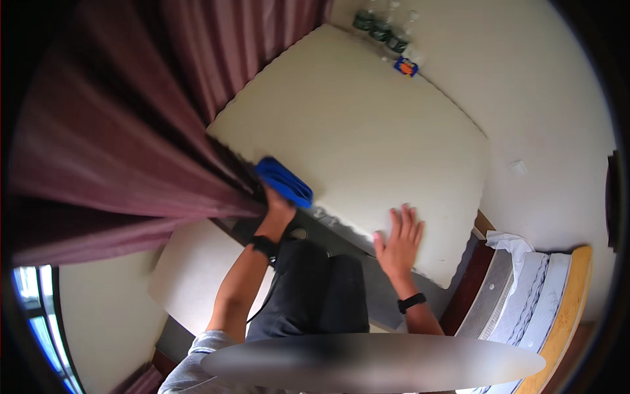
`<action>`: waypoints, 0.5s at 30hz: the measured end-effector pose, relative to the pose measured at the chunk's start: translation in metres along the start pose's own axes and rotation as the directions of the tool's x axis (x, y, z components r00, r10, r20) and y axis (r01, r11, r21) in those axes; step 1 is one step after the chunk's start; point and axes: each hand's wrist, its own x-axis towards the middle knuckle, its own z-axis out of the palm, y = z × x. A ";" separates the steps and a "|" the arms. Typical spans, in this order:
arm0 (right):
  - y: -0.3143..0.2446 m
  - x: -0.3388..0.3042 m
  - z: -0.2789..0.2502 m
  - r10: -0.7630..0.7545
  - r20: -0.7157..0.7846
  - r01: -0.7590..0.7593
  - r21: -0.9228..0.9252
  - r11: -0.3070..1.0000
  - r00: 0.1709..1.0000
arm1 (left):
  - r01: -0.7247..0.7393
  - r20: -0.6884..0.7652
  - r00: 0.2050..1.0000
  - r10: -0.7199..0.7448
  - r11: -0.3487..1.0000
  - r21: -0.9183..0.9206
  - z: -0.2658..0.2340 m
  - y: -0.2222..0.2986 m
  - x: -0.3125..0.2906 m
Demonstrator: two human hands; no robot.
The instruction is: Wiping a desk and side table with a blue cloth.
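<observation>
Left hand (pixel 279 206); blue cloth (pixel 285 182) over its fingers, grip can't tell; right hand (pixel 398 249); empty, spread open on cream tabletop (pixel 367 118)

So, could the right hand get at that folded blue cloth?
Probably yes: only bare cream tabletop lies between the right hand and the folded blue cloth, though the left hand holds it.

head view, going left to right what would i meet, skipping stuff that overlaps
window → blue cloth → right hand → small white plate on the wall → dark object at the far right edge
</observation>
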 end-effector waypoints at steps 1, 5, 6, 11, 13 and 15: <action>-0.002 -0.001 0.005 -0.023 0.006 0.023 -0.008 1.000 1.000 | -0.442 0.348 0.892 0.288 0.714 0.543 -0.010 -0.007 0.001; 0.000 0.001 0.017 -0.089 -0.046 0.086 -0.080 0.993 0.995 | -0.690 0.872 0.489 -0.023 -0.621 0.371 -0.036 -0.027 -0.003; 0.002 -0.001 0.016 -0.072 -0.047 0.068 -0.095 0.993 0.996 | -0.685 0.857 0.515 -0.013 -0.607 0.402 -0.043 -0.040 -0.006; -0.001 0.000 0.019 -0.085 -0.052 0.078 -0.128 0.989 0.995 | -0.626 0.732 0.681 -0.015 -0.532 0.570 -0.072 -0.048 0.024; -0.010 0.007 0.020 -0.097 -0.075 0.091 -0.073 0.993 0.992 | -0.607 0.675 0.736 -0.050 -0.490 0.626 -0.090 -0.039 0.060; -0.005 0.005 0.024 -0.134 -0.057 0.128 -0.098 0.987 0.989 | -0.586 0.628 0.775 -0.072 -0.456 0.670 -0.124 -0.041 0.073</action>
